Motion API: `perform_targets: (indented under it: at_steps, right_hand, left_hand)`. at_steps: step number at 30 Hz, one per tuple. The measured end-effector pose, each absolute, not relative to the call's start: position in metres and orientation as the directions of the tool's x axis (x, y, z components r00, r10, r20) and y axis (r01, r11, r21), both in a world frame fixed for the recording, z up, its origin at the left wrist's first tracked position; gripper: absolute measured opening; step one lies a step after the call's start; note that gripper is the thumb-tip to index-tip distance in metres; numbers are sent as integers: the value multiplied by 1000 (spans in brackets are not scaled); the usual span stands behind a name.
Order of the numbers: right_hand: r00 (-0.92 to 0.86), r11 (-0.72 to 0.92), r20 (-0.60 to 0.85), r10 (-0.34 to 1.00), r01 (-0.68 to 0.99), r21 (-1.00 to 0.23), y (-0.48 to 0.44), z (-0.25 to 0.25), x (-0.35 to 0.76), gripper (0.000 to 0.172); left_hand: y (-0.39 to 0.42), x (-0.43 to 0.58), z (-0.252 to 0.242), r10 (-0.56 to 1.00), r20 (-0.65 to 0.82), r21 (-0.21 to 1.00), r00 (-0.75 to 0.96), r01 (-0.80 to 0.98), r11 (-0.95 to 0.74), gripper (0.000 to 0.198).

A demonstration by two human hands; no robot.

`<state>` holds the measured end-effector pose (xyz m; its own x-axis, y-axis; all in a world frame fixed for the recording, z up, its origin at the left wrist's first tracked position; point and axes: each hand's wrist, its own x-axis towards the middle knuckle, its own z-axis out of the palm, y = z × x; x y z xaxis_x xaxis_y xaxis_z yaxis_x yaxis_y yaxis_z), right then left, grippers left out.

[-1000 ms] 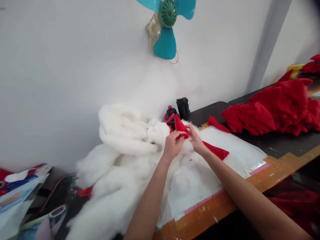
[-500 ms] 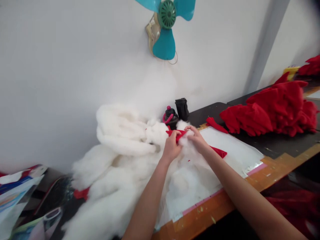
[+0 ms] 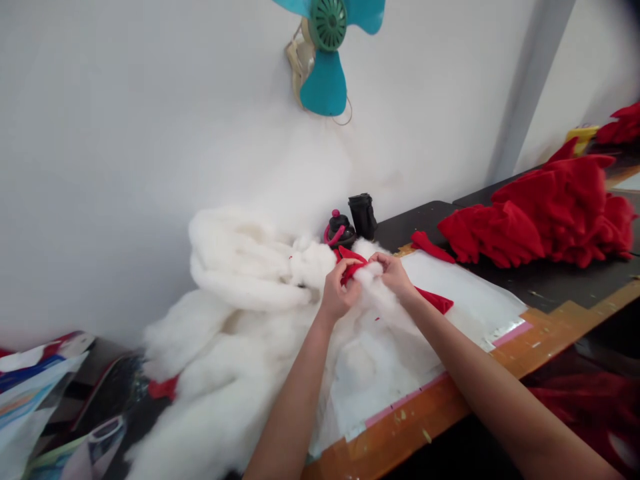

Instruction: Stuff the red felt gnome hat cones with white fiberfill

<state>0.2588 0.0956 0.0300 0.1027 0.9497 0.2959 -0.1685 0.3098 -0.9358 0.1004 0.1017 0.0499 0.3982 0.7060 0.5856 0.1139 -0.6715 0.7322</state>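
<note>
My left hand [image 3: 340, 291] is closed round a small red fabric piece [image 3: 353, 259], whose pointed end sticks up behind the fingers. Touching its right side, my right hand [image 3: 393, 272] pinches a tuft of white stuffing [image 3: 371, 275] against the red cloth. More of the tuft hangs below the fingers, over the white sheet. How far the stuffing reaches into the cloth is hidden by my fingers. Just right of my right wrist lies another red fabric piece [image 3: 436, 300]. A long heap of white stuffing [image 3: 235, 287] spreads to the left of both hands.
A black bottle with a pink strap [image 3: 339, 230] and a black holder [image 3: 363, 215] stand behind my hands. A large red fabric pile [image 3: 550, 213] lies at right. Brown tape [image 3: 560, 333] edges the table. A blue-bladed fan [image 3: 325, 80] hangs on the wall. Bags [image 3: 37, 393] sit at lower left.
My left hand has curled further round the red piece, which has turned so its tip points up. My right hand has come in closer with the stuffing. The view has shifted slightly.
</note>
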Motion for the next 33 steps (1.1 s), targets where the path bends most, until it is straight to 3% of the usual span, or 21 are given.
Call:
perform_targets:
  at_steps: [3, 5, 7, 10, 14, 20, 23, 26, 27, 30, 33]
  right_hand:
    - [238, 408, 402, 884, 25, -912, 96, 28, 262, 19]
    - [259, 446, 441, 859, 43, -894, 95, 27, 260, 23]
    - [186, 429, 411, 893, -67, -901, 93, 27, 258, 27]
    - [-53, 265, 291, 955, -281, -922, 86, 34, 256, 31]
    - [-191, 136, 216, 958, -360, -923, 83, 39, 256, 42]
    - [-1, 345, 351, 937, -179, -921, 98, 28, 260, 33]
    - [219, 471, 462, 860, 11, -882, 102, 22, 262, 26]
    - [447, 479, 480, 755, 123, -869, 103, 17, 262, 22]
    - [496, 477, 466, 733, 114, -872, 103, 16, 262, 22]
    - [507, 499, 424, 750, -14, -866, 101, 19, 262, 23]
    - [279, 465, 394, 876, -269, -844, 97, 25, 262, 26]
  left_hand:
    - [98, 107, 49, 734, 520, 755, 437, 167, -634, 31]
    - [100, 111, 46, 766, 517, 753, 382, 222, -619, 23]
    - [103, 112, 44, 780, 546, 743, 304, 255, -619, 15]
    - [108, 108, 43, 784, 590, 731, 193, 285, -620, 15]
    - [110, 103, 43, 773, 620, 718, 130, 303, -627, 17]
    - [102, 106, 44, 706, 668, 632, 236, 321, -705, 11]
    - [96, 109, 44, 625, 682, 560, 381, 278, -781, 11]
    - [91, 115, 41, 561, 657, 535, 504, 213, -818, 10]
    - [91, 117, 39, 560, 634, 549, 533, 199, -811, 13]
    - [95, 119, 35, 588, 581, 581, 563, 219, -784, 47]
    - [103, 116, 34, 635, 637, 566, 437, 294, -770, 34]
